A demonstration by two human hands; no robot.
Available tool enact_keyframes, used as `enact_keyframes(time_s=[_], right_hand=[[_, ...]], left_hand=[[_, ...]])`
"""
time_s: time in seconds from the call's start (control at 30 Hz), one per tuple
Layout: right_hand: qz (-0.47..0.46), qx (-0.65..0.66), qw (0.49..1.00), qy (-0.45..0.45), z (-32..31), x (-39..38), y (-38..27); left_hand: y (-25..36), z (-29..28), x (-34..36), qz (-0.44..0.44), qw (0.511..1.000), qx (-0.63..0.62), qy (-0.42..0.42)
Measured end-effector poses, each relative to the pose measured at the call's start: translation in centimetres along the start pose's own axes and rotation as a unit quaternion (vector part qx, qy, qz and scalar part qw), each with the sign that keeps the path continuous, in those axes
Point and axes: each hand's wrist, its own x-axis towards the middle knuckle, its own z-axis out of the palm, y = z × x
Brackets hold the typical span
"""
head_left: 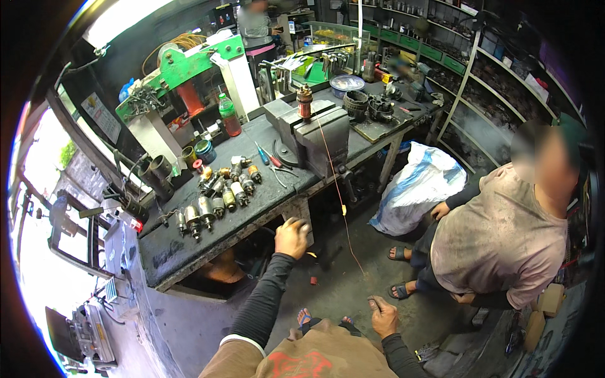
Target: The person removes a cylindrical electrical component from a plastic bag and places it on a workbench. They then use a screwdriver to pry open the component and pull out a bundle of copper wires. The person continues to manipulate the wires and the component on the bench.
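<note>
Closest in, the right hand hangs low above the concrete floor, its grip curled narrow; whether it pinches anything I cannot tell. The left hand reaches forward under the edge of the dark, grimy metal bench, fingers closed to a fist, its contents hidden. A thin copper wire runs from the grey bench vise down towards the floor between both hands. Another person in a stained pink shirt crouches to the right.
</note>
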Motion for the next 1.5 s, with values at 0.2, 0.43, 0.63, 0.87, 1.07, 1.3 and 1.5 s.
enact_keyframes(time_s=[0.2, 0.43, 0.63, 0.87, 1.07, 1.3, 1.5], right_hand=[[-0.070, -0.001, 0.997, -0.015, 0.7, -0.3, 0.3], [0.005, -0.105, 0.991, -0.085, 0.0, -1.1, 1.7], [-0.038, -0.039, 0.997, -0.062, 0.5, -0.7, 3.8], [0.043, 0.118, 0.979, -0.160, 2.4, -0.8, -0.1], [0.077, 0.224, 0.964, -0.121, 3.0, -3.5, 0.3], [0.158, 0.243, 0.956, 0.033, 4.0, -5.6, 2.2], [0.166, 0.089, 0.955, 0.227, 6.5, 2.2, 10.0]], left_hand=[[12.5, -1.6, 4.4, -0.076, 0.995, -0.057, -0.032], [7.8, 2.1, 3.8, 0.044, 0.988, -0.135, -0.056], [-5.5, -7.1, 4.4, -0.315, 0.887, -0.333, -0.055], [-0.9, -10.6, 5.6, 0.111, 0.985, 0.131, -0.003], [7.3, -7.0, 16.6, 0.361, 0.892, 0.265, -0.058], [4.0, -3.5, 26.1, 0.448, 0.804, 0.312, -0.236], [-0.6, -9.6, 21.4, 0.322, 0.934, 0.089, -0.129]])
